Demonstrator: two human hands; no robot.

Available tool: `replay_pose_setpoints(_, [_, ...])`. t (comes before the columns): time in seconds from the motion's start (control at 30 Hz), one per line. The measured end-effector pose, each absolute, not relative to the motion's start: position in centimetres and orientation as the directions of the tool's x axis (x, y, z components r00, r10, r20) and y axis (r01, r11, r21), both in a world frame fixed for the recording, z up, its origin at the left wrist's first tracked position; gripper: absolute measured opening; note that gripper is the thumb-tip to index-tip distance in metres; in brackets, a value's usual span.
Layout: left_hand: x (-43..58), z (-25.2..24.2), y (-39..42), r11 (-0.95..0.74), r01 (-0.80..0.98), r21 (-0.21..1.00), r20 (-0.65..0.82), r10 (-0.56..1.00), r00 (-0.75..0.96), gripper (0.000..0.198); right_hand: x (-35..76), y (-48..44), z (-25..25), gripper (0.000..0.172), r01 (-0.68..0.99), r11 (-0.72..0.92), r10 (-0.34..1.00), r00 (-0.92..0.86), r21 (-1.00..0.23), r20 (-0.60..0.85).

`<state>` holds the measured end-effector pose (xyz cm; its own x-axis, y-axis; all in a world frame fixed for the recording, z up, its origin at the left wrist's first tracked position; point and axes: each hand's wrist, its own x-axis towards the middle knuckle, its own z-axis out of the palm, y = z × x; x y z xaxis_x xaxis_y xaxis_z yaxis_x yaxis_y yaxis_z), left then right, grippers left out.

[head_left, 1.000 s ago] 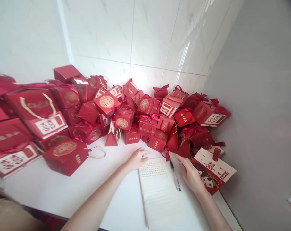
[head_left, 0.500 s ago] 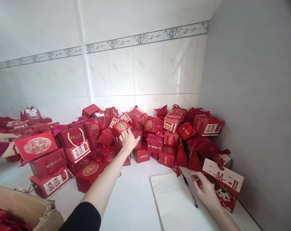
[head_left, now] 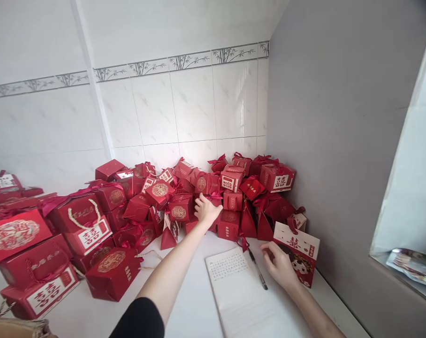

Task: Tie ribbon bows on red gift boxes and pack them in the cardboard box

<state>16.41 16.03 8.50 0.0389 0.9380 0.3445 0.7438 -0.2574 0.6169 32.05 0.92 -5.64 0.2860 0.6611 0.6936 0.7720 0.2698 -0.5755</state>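
Note:
My left hand (head_left: 206, 210) reaches into a heap of small red gift boxes (head_left: 179, 206) at the back of a white counter (head_left: 186, 305). Its fingers curl over one small ribboned red box (head_left: 216, 199) in the middle of the heap. My right hand (head_left: 280, 266) rests on the counter with loose fingers, holding nothing. Its fingertips touch a flat red-and-white box with a cartoon picture (head_left: 299, 246). A black pen (head_left: 258, 270) lies just left of that hand, along the edge of an open lined notebook (head_left: 239, 288).
Larger red boxes with rope handles (head_left: 81, 220) are stacked on the left. A brown cardboard box edge (head_left: 19, 328) shows at the bottom left. White tiled wall stands behind the heap, a grey wall (head_left: 339, 141) on the right, and a ledge with papers (head_left: 413, 265) at the far right.
My left hand has moved right from one small box to another nearer the middle of the heap. The view has swung slightly right. My right hand stays by the pen.

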Motion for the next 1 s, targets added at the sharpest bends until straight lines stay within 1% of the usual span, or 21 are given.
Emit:
replay_pose_setpoints(0.1, [13.9, 8.1, 14.6, -0.342, 0.693, 0.635, 0.408, 0.910, 0.075, 0.083, 32.0, 0.8, -5.4, 0.017, 0.772, 0.280, 0.660, 0.278, -0.571, 0.698])
replay_pose_setpoints(0.2, [8.4, 6.2, 11.7, -0.594, 0.535, 0.601, 0.607, 0.775, 0.179, 0.083, 31.7, 0.9, -5.0, 0.017, 0.775, 0.310, 0.652, 0.248, -0.550, 0.716])
replay_pose_setpoints(0.23, [6.3, 5.2, 10.5, -0.640, 0.504, 0.579, 0.632, 0.744, 0.218, 0.083, 31.6, 0.9, -5.0, 0.017, 0.776, 0.318, 0.656, 0.234, -0.544, 0.718])
replay_pose_setpoints(0.27, [4.1, 4.1, 9.3, -0.657, 0.485, 0.577, 0.628, 0.737, 0.251, 0.082, 31.5, 0.8, -4.9, 0.017, 0.777, 0.325, 0.665, 0.218, -0.539, 0.714])
replay_pose_setpoints(0.3, [2.0, 2.9, 8.1, -0.646, 0.472, 0.600, 0.593, 0.755, 0.280, 0.082, 31.3, 0.8, -4.9, 0.018, 0.778, 0.330, 0.677, 0.201, -0.535, 0.708])
replay_pose_setpoints(0.33, [0.1, 1.7, 7.0, -0.615, 0.463, 0.639, 0.528, 0.788, 0.318, 0.084, 31.1, 0.7, -4.9, 0.018, 0.778, 0.334, 0.692, 0.181, -0.533, 0.699])
replay_pose_setpoints(0.4, [-2.8, -0.2, 5.2, -0.521, 0.449, 0.726, 0.360, 0.844, 0.399, 0.088, 30.5, 0.4, -4.7, 0.020, 0.775, 0.337, 0.729, 0.144, -0.534, 0.669])
replay_pose_setpoints(0.47, [-4.5, -1.3, 3.8, -0.427, 0.429, 0.796, 0.209, 0.859, 0.468, 0.093, 29.3, 0.3, -4.4, 0.022, 0.768, 0.334, 0.768, 0.114, -0.547, 0.630])
replay_pose_setpoints(0.5, [-4.9, -1.6, 3.4, -0.399, 0.420, 0.815, 0.166, 0.856, 0.490, 0.096, 28.5, 0.3, -4.1, 0.023, 0.763, 0.338, 0.785, 0.095, -0.552, 0.612])
replay_pose_setpoints(0.63, [-5.0, -1.7, 2.6, -0.404, 0.403, 0.821, 0.143, 0.830, 0.539, 0.102, 23.8, 0.5, -2.7, 0.024, 0.716, 0.424, 0.831, -0.065, -0.554, 0.552])
replay_pose_setpoints(0.7, [-4.9, -1.9, 2.7, -0.410, 0.350, 0.842, 0.152, 0.803, 0.576, 0.106, 21.3, 0.4, -2.0, 0.027, 0.679, 0.417, 0.878, -0.130, -0.604, 0.460])
replay_pose_setpoints(0.77, [-4.8, -2.3, 3.0, -0.398, 0.227, 0.889, 0.202, 0.786, 0.584, 0.098, 19.3, 0.0, -1.5, 0.029, 0.663, 0.385, 0.905, -0.137, -0.642, 0.402])
replay_pose_setpoints(0.83, [-4.7, -2.7, 3.4, -0.357, 0.149, 0.922, 0.238, 0.826, 0.511, 0.079, 18.1, -0.6, -1.1, 0.030, 0.656, 0.360, 0.914, -0.106, -0.663, 0.391])
replay_pose_setpoints(0.87, [-4.6, -2.8, 3.6, -0.329, 0.160, 0.931, 0.228, 0.864, 0.448, 0.068, 17.8, -0.9, -0.9, 0.030, 0.654, 0.349, 0.916, -0.089, -0.671, 0.390])
replay_pose_setpoints(0.93, [-4.4, -2.7, 3.8, -0.263, 0.253, 0.931, 0.175, 0.930, 0.323, 0.054, 17.4, -1.7, -0.5, 0.031, 0.644, 0.329, 0.922, -0.061, -0.690, 0.383])
replay_pose_setpoints(1.0, [-4.1, -2.2, 3.7, -0.223, 0.337, 0.915, 0.121, 0.946, 0.300, 0.045, 17.1, -2.5, 0.1, 0.033, 0.634, 0.311, 0.930, -0.049, -0.708, 0.365])
